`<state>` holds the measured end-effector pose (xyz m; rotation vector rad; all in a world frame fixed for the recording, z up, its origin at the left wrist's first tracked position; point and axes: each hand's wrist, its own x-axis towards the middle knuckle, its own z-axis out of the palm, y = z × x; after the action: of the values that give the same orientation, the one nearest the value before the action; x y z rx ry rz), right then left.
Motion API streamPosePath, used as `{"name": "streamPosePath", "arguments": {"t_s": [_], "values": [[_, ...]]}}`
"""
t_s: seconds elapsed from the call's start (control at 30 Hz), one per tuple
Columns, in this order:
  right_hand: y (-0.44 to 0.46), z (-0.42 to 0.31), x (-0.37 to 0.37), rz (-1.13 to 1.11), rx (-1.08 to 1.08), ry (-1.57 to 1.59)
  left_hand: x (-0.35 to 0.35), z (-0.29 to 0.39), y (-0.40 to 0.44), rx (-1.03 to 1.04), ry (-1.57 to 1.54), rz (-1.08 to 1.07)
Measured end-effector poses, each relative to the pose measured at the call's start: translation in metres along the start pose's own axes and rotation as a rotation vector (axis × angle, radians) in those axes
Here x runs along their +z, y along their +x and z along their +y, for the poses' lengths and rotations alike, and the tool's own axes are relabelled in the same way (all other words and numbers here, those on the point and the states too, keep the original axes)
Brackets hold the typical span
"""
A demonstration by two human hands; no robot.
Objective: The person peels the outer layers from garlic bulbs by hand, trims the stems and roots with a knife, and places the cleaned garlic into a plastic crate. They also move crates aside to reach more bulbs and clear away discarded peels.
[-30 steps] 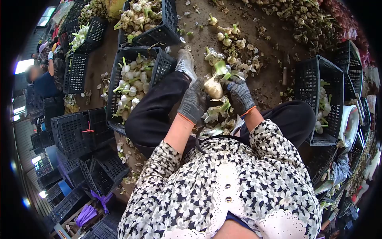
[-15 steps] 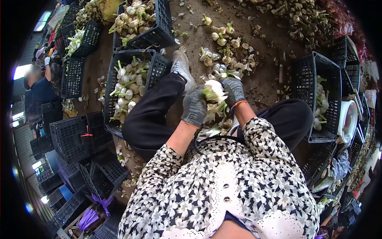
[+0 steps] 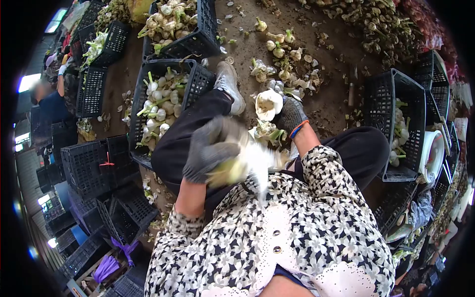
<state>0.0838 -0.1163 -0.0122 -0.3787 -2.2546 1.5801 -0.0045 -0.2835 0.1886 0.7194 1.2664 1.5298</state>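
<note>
My right hand (image 3: 293,115), in a dark grey knitted glove with an orange-edged cuff, is closed on a white garlic bulb (image 3: 268,105) whose tan base faces the camera. Closer to my body, my left hand (image 3: 210,148), gloved in grey, is smeared by motion. Its fingers curl round a streak of pale garlic skin (image 3: 250,157) with a yellowish-green part, also blurred. Below the bulb, a pile of stripped garlic leaves and skins (image 3: 267,132) lies between my legs. Several untrimmed garlic bulbs (image 3: 284,54) lie on the floor ahead.
At my left stands a black crate (image 3: 195,81) of trimmed garlic, with another crate (image 3: 198,44) of garlic beyond it. A crate (image 3: 396,171) with some garlic and a white bucket (image 3: 431,156) are at right. Heaped garlic (image 3: 381,29) lies far right. A co-worker (image 3: 52,106) sits far left.
My left hand has pulled away from the bulb, back and left toward my body, carrying skin with it. The bulb stays in my right hand, now showing its base.
</note>
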Motion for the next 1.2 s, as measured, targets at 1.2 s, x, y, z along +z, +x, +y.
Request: {"name": "streamPosePath", "arguments": {"t_s": [1.2], "values": [[-0.013, -0.006, -0.284, 0.188, 0.683, -0.49, -0.03, -0.068, 0.066, 0.268, 1.356, -0.204]]}}
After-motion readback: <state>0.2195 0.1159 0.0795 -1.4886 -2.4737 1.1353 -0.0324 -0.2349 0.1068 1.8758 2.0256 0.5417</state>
